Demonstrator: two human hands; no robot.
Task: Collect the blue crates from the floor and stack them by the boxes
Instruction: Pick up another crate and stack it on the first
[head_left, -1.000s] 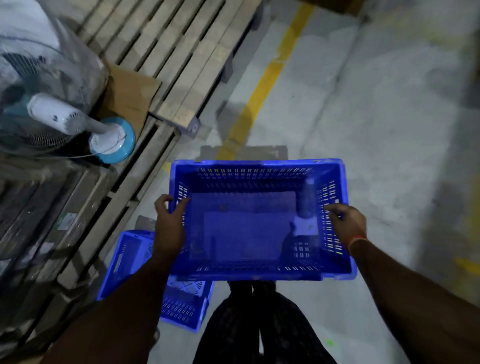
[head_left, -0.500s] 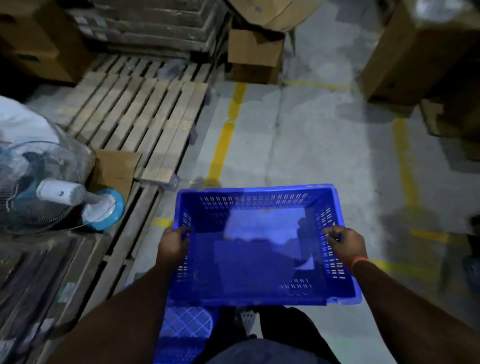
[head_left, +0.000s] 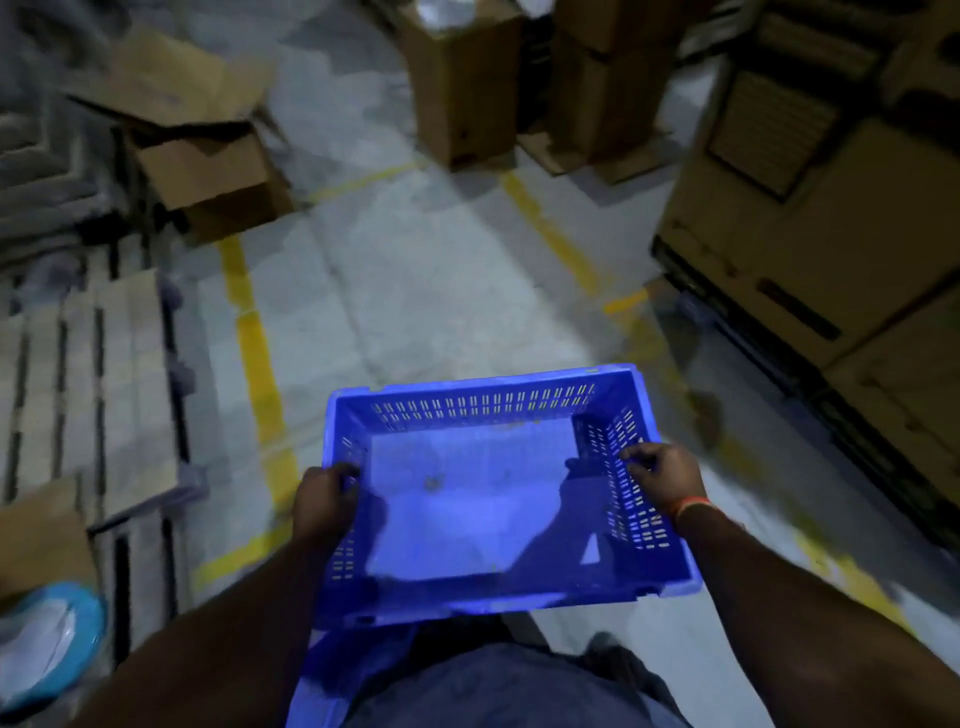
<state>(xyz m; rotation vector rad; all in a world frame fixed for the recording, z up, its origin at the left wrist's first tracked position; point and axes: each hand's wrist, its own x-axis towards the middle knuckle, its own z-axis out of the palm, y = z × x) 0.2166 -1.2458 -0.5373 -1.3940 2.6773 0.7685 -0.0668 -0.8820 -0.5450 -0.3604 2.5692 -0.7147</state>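
Mid-carry: my left hand (head_left: 324, 501) and right hand (head_left: 662, 480) are each closed over a side rim of the empty blue slotted plastic crate (head_left: 467, 499), held level off the grey concrete floor (head_left: 415, 270) near my waist. The brown cardboard boxes (head_left: 810, 249) stand far right. Pickup done; walking over and stacking remain. More blue plastic (head_left: 332, 670) shows near, beneath the held crate.

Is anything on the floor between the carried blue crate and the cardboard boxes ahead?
Nothing visible. The blue crate is held in the left hand and right hand; the concrete floor up to the cardboard boxes shows only painted yellow lines. The wooden pallet lies off to the left.
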